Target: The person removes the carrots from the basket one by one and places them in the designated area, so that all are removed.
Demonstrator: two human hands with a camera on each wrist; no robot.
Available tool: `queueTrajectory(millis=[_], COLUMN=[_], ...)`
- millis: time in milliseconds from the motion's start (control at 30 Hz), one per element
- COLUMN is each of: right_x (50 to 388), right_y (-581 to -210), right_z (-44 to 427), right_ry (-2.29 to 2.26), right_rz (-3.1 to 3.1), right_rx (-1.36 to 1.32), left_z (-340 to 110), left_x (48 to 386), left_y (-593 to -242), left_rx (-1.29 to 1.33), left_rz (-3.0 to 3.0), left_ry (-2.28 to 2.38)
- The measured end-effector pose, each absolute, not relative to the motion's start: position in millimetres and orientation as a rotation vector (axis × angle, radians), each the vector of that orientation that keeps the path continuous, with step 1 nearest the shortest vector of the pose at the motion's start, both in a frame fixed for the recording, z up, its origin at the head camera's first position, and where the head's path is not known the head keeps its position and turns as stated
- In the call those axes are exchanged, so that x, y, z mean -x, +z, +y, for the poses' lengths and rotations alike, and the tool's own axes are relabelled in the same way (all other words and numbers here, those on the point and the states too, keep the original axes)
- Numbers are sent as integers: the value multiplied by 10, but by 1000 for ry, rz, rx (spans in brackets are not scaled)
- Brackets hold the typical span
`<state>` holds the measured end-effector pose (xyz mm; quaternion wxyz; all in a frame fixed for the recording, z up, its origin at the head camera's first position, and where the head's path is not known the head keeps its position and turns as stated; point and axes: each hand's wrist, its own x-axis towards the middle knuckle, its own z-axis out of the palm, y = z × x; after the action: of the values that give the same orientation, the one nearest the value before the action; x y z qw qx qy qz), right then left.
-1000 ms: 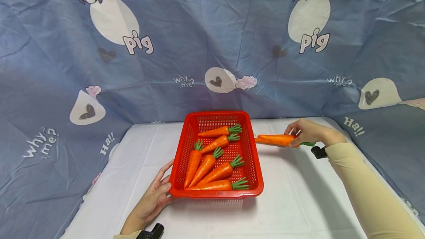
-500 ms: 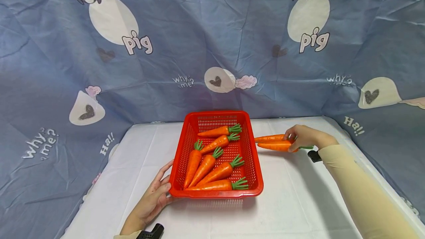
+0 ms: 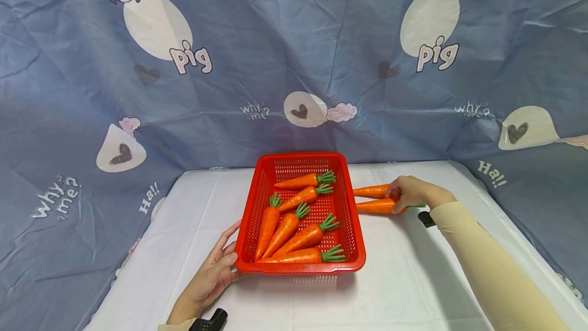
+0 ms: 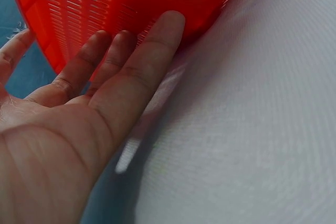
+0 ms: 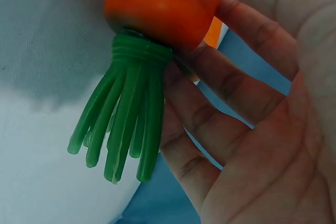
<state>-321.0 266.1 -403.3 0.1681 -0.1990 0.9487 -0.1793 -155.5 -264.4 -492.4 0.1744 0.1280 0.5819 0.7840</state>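
Note:
A red basket [image 3: 299, 268] with several orange carrots [image 3: 301, 239] in it stands mid-table. At its left side my left hand [image 3: 211, 275] rests with fingers spread; in the left wrist view the fingers [image 4: 126, 77] touch the slotted wall [image 4: 79, 3]. Right of the basket, my right hand [image 3: 415, 192] grips a carrot [image 3: 375, 206] near its green top, and a second carrot [image 3: 371, 191] lies just behind it. The right wrist view shows the gripped carrot [image 5: 157, 11] and its green stems [image 5: 128, 108] beside my palm.
A white cloth [image 3: 395, 280] covers the table. Blue printed fabric [image 3: 294, 65] hangs behind the table and along both sides. The basket's right wall stands close to the tips of the two outside carrots.
My right hand has moved left and nearer the front with its carrot, which now lies farther apart from the one behind. The left hand and basket have stayed in place.

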Motion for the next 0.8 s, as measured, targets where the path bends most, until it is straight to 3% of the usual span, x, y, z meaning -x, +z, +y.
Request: queueTrajectory(millis=[800], right_x=[3246], right_y=[-4098], right_z=[2649], right_ry=[-438], right_rz=[2717], right_rx=[572], left_z=[-2642], left_x=[1558], left_y=[-4925], left_rx=[-358], left_rz=[1637], left_ry=[2212])
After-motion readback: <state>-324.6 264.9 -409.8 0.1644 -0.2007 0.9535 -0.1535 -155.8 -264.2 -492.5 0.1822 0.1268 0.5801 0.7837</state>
